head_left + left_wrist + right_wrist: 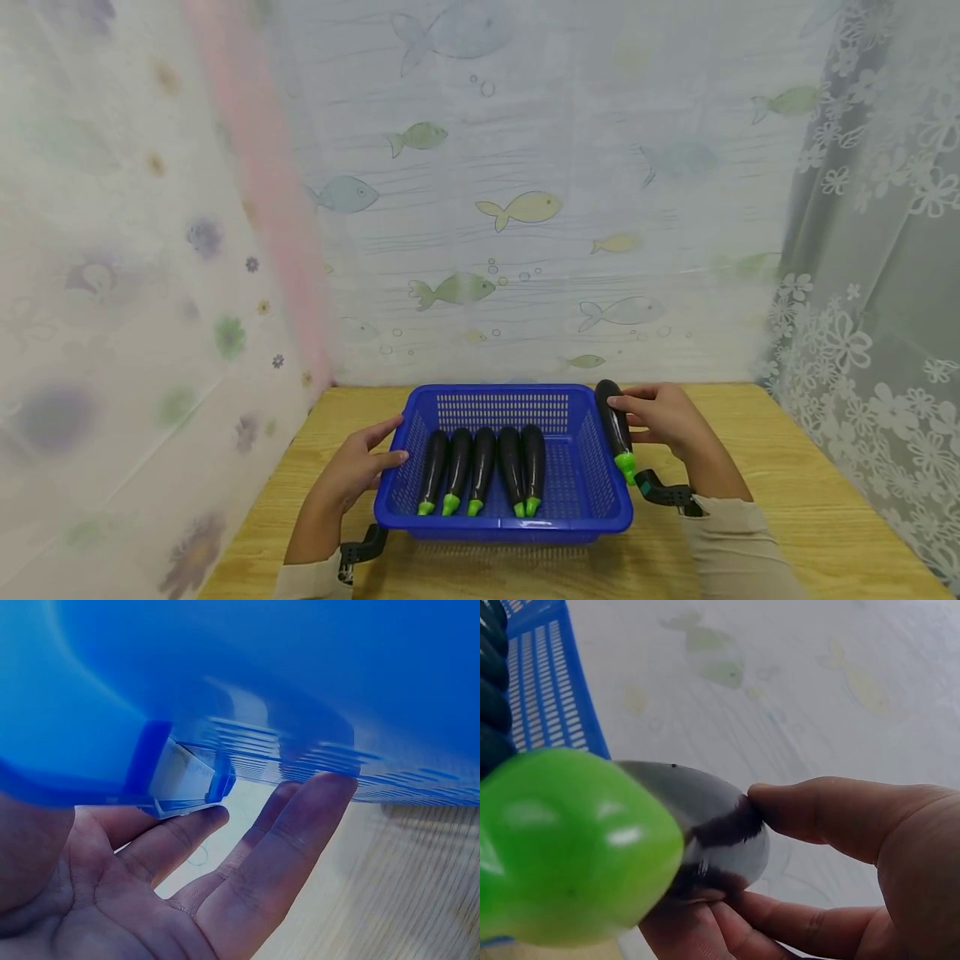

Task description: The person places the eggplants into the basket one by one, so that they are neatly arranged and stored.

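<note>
A blue plastic basket point(504, 523) holds several dark eggplants point(483, 467) with green stem ends, lying side by side from its left to its middle. At its left side, my left hand point(356, 467) holds the rim, thumb on top. Up close in the left wrist view, fingers of that hand point(247, 877) touch the outer wall under the rim. My right hand point(667, 417) pinches one more eggplant point(617, 429) by its dark end, at the basket's right rim. Its green stem end point(577, 847) points toward the camera in the right wrist view, covering part of the dark body.
The basket stands on a wood-grain table point(780, 467). A fish-patterned curtain point(525, 250) hangs behind it, with a flowered curtain point(150, 333) on the left and a lacy white one point(885, 333) on the right. Each wrist carries a black camera mount point(663, 492).
</note>
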{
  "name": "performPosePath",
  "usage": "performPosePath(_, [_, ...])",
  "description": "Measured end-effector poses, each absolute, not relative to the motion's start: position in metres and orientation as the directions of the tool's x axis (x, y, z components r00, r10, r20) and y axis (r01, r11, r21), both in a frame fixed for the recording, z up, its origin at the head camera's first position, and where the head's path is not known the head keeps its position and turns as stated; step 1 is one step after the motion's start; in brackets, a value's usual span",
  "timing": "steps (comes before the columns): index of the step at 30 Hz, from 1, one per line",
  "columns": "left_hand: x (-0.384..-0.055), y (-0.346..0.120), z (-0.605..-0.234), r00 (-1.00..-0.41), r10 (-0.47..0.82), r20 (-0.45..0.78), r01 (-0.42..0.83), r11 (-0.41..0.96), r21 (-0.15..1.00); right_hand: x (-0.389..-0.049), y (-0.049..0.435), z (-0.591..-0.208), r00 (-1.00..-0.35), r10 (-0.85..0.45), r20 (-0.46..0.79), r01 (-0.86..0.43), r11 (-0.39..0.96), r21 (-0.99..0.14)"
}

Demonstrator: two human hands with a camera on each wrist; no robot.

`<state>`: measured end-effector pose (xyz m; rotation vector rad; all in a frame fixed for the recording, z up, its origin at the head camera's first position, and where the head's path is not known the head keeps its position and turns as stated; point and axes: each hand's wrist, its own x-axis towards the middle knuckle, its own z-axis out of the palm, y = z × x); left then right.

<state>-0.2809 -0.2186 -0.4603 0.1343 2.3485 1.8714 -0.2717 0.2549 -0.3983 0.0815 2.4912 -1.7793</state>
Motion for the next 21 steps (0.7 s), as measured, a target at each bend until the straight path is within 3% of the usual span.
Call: performPosePath(21, [-0.281,-0.219,-0.460,-0.986,0.162,-0.047,-0.012,0.213,0.977,-0.299,0.207,-0.403,-0.992,-0.015,-0.124,0.105,0.433,-0.895])
